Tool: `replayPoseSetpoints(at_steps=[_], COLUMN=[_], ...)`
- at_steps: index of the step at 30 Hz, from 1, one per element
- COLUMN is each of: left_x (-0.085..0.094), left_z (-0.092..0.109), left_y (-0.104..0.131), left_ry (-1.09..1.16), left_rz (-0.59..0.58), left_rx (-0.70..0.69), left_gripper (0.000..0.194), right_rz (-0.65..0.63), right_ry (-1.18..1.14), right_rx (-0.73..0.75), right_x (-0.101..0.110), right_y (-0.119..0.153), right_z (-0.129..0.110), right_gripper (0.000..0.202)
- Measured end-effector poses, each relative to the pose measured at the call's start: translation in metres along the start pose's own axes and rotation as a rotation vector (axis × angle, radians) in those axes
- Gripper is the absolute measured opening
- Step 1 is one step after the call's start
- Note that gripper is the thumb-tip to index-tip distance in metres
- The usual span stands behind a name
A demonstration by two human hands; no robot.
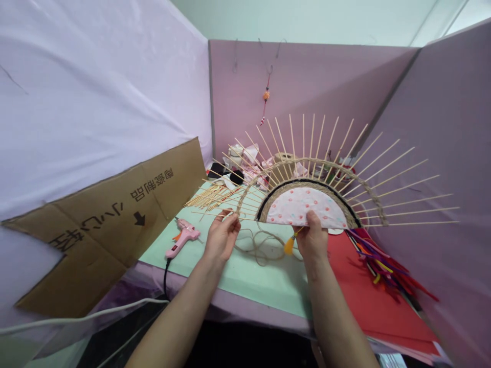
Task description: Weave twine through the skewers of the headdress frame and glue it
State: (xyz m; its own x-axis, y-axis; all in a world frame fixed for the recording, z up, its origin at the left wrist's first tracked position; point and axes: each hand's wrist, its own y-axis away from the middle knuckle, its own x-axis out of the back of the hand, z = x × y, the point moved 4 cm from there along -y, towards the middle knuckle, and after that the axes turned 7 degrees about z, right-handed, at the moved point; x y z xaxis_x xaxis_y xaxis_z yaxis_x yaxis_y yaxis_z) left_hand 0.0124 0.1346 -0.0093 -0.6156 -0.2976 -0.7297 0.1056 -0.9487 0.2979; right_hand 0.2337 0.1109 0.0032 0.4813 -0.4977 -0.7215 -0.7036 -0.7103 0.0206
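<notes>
Cardboard, nine to ten o'clock: here's the stiff brown sheet (88, 240), jagged-edged and leaning on the white-draped side.
Glue gun, ten o'clock: pink plastic (183, 237), lying on the green-topped bench (230, 276), a strip of green between it and the near edge.
Left hand, eleven o'clock: palm turned inward, wrist raised, the left hand (221, 237) has its fingers pinched on the left end of the twine braid (370, 189).
Fan, twelve to two o'clock: up above the bench, the half-round fan (299, 207) shows dotted white cloth, a black rim and thin sticks spreading wide, the rightmost tips in front of the purple wall (441, 128).
Right hand, one o'clock: thumb on the cloth, other fingers behind, the right hand (313, 237) grips the lower edge.
Red sheets, two o'clock: flat and smooth (349, 276), fuzzy stems (387, 271) heaped across them.
</notes>
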Motion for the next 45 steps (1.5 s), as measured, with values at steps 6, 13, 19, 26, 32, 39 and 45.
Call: replayPoseSetpoints(at_steps=[6,13,19,26,32,39,45], left_x=[0.000,-0.003,0.000,0.001,0.000,0.005,0.007], left_z=[0.000,0.004,0.005,0.005,0.007,0.005,0.004], left_y=[-0.006,-0.001,-0.001,0.009,0.015,0.006,0.004], left_ry=[-0.007,-0.049,-0.091,-0.030,-0.068,-0.107,-0.062], left_rz=[-0.035,-0.007,0.037,-0.010,-0.009,0.034,0.067], left_rx=[0.056,-0.049,-0.202,-0.217,-0.252,-0.276,-0.221], left_gripper=[0.029,0.034,0.043,0.036,0.037,0.045,0.044], right_rz=[-0.024,-0.020,-0.033,-0.013,-0.021,-0.058,-0.069], right_ry=[0.019,-0.020,-0.013,-0.036,-0.021,-0.001,-0.010], right_rx=[-0.008,-0.047,-0.045,-0.041,-0.032,-0.013,-0.032], right_x=[0.000,-0.001,0.000,0.000,0.000,-0.002,-0.001], right_y=[-0.001,-0.003,-0.001,-0.002,-0.001,0.002,0.001], right_z=[0.001,0.001,0.005,0.006,0.006,0.004,0.007], right_gripper=[0.044,0.044,0.043,0.046,0.045,0.043,0.043])
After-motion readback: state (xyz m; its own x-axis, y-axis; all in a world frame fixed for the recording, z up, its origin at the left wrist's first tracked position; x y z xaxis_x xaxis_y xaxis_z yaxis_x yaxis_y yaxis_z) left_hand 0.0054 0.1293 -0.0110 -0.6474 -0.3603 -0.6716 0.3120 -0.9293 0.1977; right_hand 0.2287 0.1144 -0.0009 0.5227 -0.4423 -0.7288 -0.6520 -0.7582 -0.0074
